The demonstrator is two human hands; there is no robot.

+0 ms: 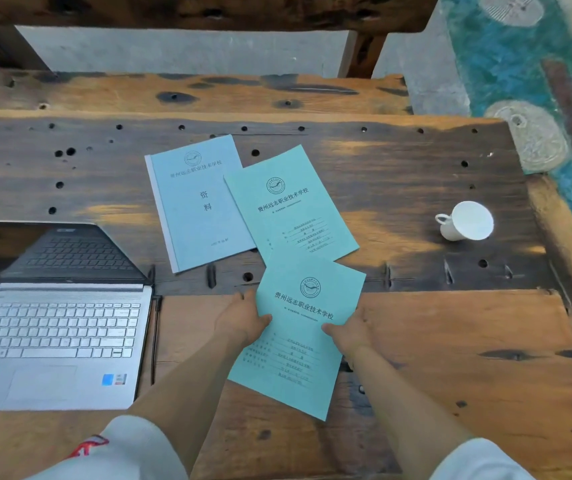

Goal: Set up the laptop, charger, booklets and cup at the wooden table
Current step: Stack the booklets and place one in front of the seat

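Observation:
A green booklet (pixel 303 327) is held over the near middle of the wooden table (pixel 450 341); my left hand (pixel 243 318) grips its left edge and my right hand (pixel 348 332) its right edge. Beyond it lie a second green booklet (pixel 289 206) and a pale blue booklet (pixel 196 202), the green one overlapping the blue one's right side. An open silver laptop (pixel 59 341) stands at the left with a dark screen. A black cable (pixel 154 337) runs along its right side. A white cup (pixel 466 221) lies tipped on its side at the right.
A wooden bench (pixel 173 91) runs along the table's far side, with grey floor behind it. A teal patterned surface (pixel 527 64) lies to the right past the table's edge. The tabletop has many holes and slots.

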